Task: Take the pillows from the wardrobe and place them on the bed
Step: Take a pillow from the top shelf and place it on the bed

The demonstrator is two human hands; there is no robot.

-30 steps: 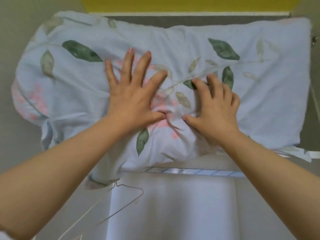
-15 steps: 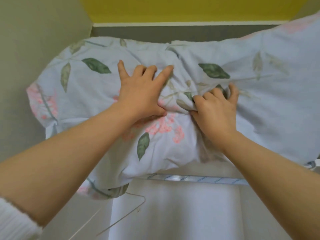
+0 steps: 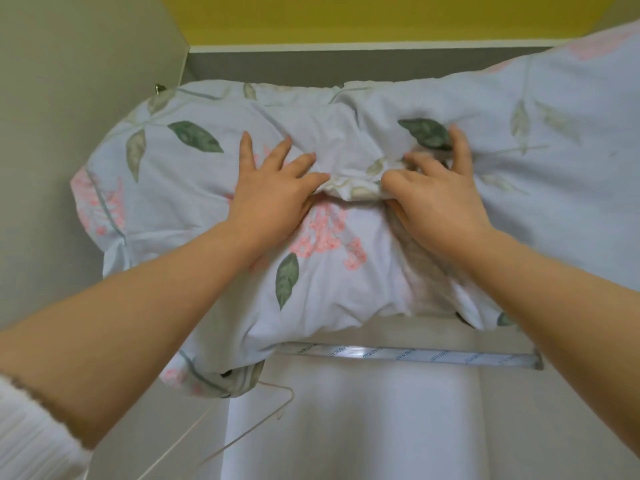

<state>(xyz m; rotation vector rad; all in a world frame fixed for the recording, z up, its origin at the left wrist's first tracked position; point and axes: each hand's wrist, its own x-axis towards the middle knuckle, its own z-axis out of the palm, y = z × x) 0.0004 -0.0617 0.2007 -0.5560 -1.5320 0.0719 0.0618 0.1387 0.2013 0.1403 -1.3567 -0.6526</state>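
A pale blue pillow [image 3: 180, 199] printed with green leaves and pink flowers lies across the wardrobe's upper shelf and hangs over its front edge. My left hand [image 3: 273, 192] presses on its middle, fingers curling into a bunched fold of the cover. Just to the right, my right hand [image 3: 436, 192] grips the same ridge of fabric with bent fingers. The pillow's right end rises past the frame's right side.
The wardrobe's grey side wall [image 3: 69, 98] stands close on the left. A metal hanging rail [image 3: 415, 355] runs under the shelf, and a thin wire hanger [image 3: 242, 431] dangles below the pillow's lower left corner. A yellow wall [image 3: 311, 19] shows above.
Both hands went from lying flat on the pillow to bunching its cover between them. The pillow has slid forward and downward over the shelf edge, its right end lifting.
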